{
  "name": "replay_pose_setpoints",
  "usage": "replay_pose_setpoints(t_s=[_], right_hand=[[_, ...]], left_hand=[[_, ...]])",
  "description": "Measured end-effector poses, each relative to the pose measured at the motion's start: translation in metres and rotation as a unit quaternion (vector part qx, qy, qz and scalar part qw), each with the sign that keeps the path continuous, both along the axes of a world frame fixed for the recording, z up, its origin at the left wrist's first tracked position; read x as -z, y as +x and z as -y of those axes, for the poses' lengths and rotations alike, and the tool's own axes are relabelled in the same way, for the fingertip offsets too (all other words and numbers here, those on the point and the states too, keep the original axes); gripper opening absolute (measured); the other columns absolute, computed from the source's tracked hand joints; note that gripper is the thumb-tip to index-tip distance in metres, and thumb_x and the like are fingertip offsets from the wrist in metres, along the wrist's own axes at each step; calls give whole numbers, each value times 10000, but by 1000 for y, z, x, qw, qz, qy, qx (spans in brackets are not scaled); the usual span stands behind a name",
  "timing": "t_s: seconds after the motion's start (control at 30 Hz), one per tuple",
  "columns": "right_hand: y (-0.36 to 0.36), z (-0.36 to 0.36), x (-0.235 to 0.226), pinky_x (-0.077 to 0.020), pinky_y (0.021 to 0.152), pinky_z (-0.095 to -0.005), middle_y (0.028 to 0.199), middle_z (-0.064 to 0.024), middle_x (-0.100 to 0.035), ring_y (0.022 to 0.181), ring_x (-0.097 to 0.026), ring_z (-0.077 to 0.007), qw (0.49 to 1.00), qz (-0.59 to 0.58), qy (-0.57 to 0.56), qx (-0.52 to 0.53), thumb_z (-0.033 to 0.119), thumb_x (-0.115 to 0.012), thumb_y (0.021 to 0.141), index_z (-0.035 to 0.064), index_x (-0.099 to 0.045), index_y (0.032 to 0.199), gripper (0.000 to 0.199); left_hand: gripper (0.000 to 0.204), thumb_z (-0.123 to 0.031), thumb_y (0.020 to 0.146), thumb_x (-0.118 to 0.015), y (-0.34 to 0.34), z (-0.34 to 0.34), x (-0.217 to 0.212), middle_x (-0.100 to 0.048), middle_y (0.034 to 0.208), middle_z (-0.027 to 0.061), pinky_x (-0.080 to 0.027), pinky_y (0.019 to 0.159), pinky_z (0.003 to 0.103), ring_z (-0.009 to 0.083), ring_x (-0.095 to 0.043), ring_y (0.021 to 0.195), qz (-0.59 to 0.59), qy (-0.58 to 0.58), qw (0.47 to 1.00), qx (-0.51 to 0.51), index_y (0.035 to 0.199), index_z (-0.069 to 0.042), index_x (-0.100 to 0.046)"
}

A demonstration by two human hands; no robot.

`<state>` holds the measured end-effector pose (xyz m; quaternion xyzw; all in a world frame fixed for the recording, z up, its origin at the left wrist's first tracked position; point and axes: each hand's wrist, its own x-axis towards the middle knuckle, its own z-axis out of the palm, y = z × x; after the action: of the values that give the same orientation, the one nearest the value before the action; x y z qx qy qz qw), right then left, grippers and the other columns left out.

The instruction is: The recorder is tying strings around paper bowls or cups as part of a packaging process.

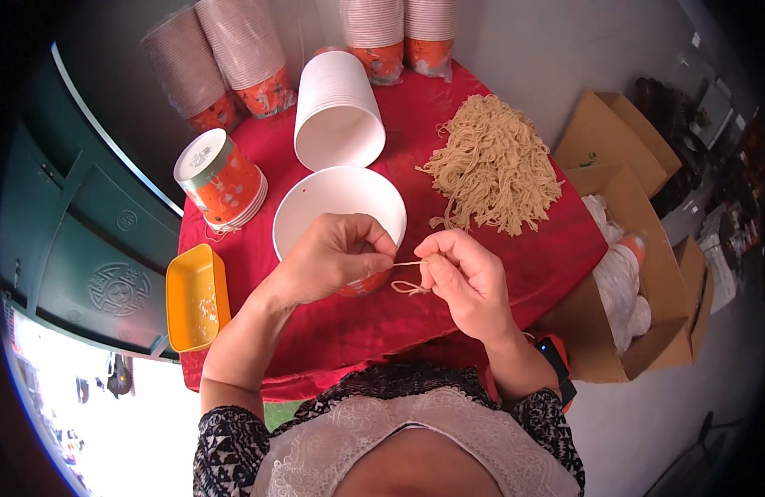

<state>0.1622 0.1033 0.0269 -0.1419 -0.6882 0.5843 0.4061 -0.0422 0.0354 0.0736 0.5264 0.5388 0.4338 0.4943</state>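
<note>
My left hand [341,255] is closed, its thumb and fingertips pinching one end of a thin tan string [410,263]. A short length runs tight across to my right hand [467,282], which is closed on the same string between thumb and forefinger. Below the right fingertips hangs a small loop of it. Just behind both hands stands a paper tub [339,197], white inside and orange outside, its mouth facing up. A small red spot shows on its inner wall. My left hand covers part of its near rim.
Behind the tub lies a nested stack of white tubs [337,103]. Upturned orange tubs [227,184] and a yellow tray [219,290] with small bits are at left. A tan string pile [494,166] covers the back right. Wrapped stacks [242,45] line the wall; a cardboard box [648,248] stands right.
</note>
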Motion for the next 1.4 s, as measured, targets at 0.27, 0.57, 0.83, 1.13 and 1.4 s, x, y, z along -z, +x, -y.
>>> replay_pose_setpoints(t_s=[0.27,0.57,0.83,1.13,1.4], right_hand=[[-13,-7,-21,-406,580,-206,784,-8,-568,679,-507,-46,997,5,75,-13,-16,-509,926,-11,-586,992,101],[-13,-16,-13,-478,533,-317,861,-96,-574,628,-606,-205,939,66,293,168,-60,-655,786,5,-645,921,150],[-25,-12,1,-414,536,-223,902,-38,-565,636,-506,-70,962,48,238,127,-73,-662,824,-19,-665,1027,210],[-34,-9,7,-409,521,-253,853,-53,-554,611,-515,-97,962,22,233,138,-94,-647,793,-9,-604,890,137],[-33,-4,5,-491,563,-377,839,-119,-544,673,-604,-280,959,44,244,141,-73,-654,764,11,-535,860,174]], left_hand=[[68,-1,865,-673,7,-2,2,-608,749,10,-430,529,211,59,-550,641,-16,4,1000,13,905,21,-622],[46,-34,881,-660,-1,-7,7,-614,780,-12,-432,619,212,52,-537,722,-44,44,998,-8,870,6,-639],[53,-36,875,-682,-6,-8,6,-629,780,1,-428,609,210,57,-540,693,8,13,1000,5,871,10,-656],[47,-14,868,-675,-5,-7,6,-623,762,10,-417,577,209,54,-537,666,9,9,1000,13,862,22,-645],[57,14,822,-642,-1,-8,6,-625,756,51,-431,587,236,91,-554,661,30,7,999,-30,829,12,-586]])
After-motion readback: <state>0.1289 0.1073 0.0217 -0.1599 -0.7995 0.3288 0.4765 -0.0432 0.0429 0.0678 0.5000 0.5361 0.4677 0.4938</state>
